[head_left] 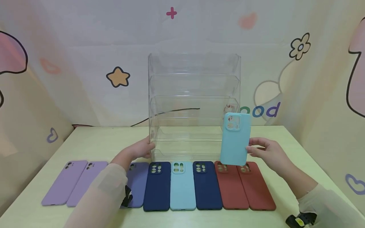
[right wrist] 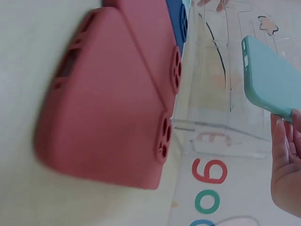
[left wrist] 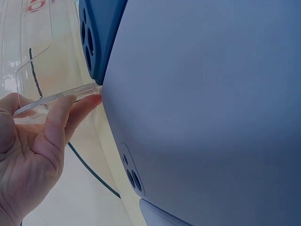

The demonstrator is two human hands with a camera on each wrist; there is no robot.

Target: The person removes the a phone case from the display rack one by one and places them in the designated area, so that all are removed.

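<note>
Holding the teal phone case (head_left: 235, 139) upright in your right hand (head_left: 266, 153), you pinch its right edge between thumb and fingers; it hangs in front of the clear acrylic rack (head_left: 194, 104), at about 4 o'clock from the rack's middle and just above the two red cases (head_left: 245, 186). Your left hand (head_left: 139, 148) rests against the rack's lower left corner at 8 o'clock, fingers laid nearly straight along the clear edge, as the left wrist view shows, steadying it and not curled round anything.

As far as you can judge, the work has barely begun: every tier of the rack looks bare, and the teal case is the only one lifted off the table (head_left: 285, 139). Left lying in a row at 6 o'clock from the rack are two lilac cases (head_left: 74, 182), a periwinkle case (head_left: 138, 183) partly under your left sleeve, a navy case (head_left: 157, 186), a light blue case (head_left: 182, 186), a second navy case (head_left: 207, 186) and the red pair. None of these has been touched, so eight appear to remain after this one.
</note>
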